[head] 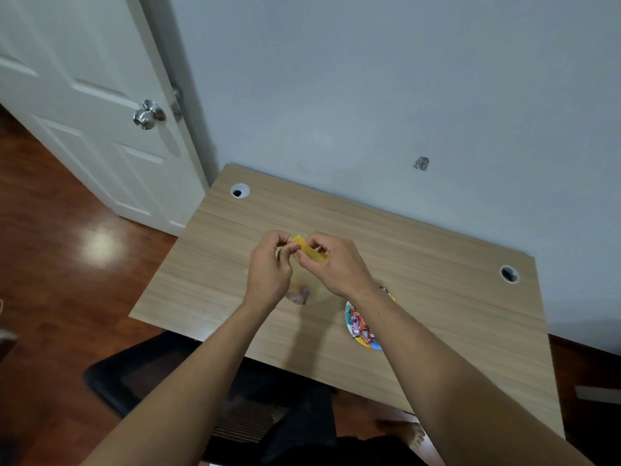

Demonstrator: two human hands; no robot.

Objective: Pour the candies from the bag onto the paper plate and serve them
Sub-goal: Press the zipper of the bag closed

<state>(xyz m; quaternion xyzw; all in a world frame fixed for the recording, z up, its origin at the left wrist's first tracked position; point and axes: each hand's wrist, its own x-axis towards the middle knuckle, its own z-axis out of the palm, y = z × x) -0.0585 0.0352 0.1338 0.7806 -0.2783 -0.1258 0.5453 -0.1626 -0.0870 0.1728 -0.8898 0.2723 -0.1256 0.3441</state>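
A clear bag [304, 280] with a yellow top strip [309, 252] is held above the desk [437, 264], its long axis hanging downward from strip to candies [299, 294] (blurred, pinkish) at the bottom. The strip is slanted, its right end lower. The left hand [268, 267] and right hand [336, 267] are pinched narrowly on the bag's top, fingers curled. The plate [349, 314] lies just right, partly hidden by the right forearm.

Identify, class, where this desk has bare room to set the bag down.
Bare wood lies between the left hand and the far-left cable hole, and between the paper plate and the right cable hole. The middle is crowded: both hands hold the bag there.
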